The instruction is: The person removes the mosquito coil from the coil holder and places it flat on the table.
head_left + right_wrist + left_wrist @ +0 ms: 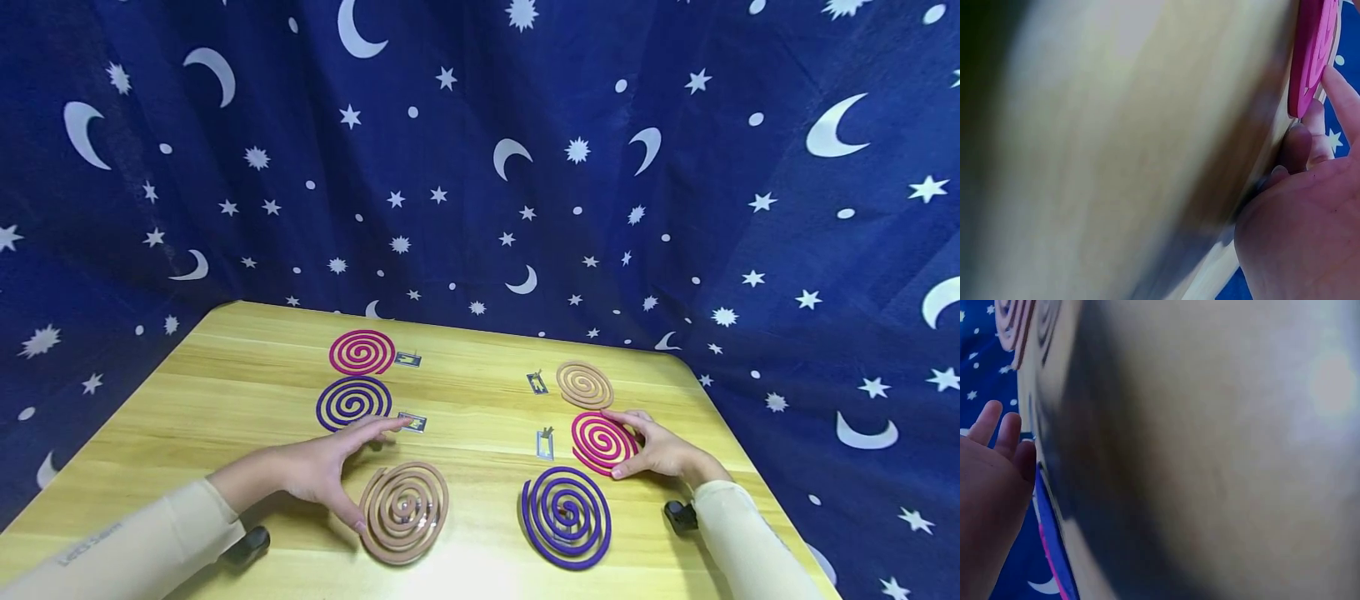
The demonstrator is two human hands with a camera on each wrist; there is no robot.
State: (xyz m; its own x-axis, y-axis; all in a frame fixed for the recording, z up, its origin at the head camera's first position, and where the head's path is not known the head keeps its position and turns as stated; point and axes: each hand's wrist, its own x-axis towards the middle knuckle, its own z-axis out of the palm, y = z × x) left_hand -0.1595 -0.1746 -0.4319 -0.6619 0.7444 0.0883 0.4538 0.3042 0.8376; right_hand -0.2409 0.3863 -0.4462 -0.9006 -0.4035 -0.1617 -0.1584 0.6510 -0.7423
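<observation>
Near the table's front left, a tan mosquito coil [401,546] has metal showing through its gaps. My left hand [330,471] reaches toward it, thumb at its left edge, fingers extended past it toward a small metal stand [412,422]. On the right, my right hand [660,450] grips a pink mosquito coil [600,442] at its right side, with thumb and fingers on opposite edges. That pink coil [1310,62] also shows in the right wrist view. Close to the front lies a purple mosquito coil [567,562], metal partly visible beneath it.
At the back left lie a magenta coil [362,353] and another purple coil [354,403], with a metal stand [408,359] beside them. At the back right are a second tan coil [585,386] and two stands [537,382]. A starry blue curtain [480,167] hangs behind the table.
</observation>
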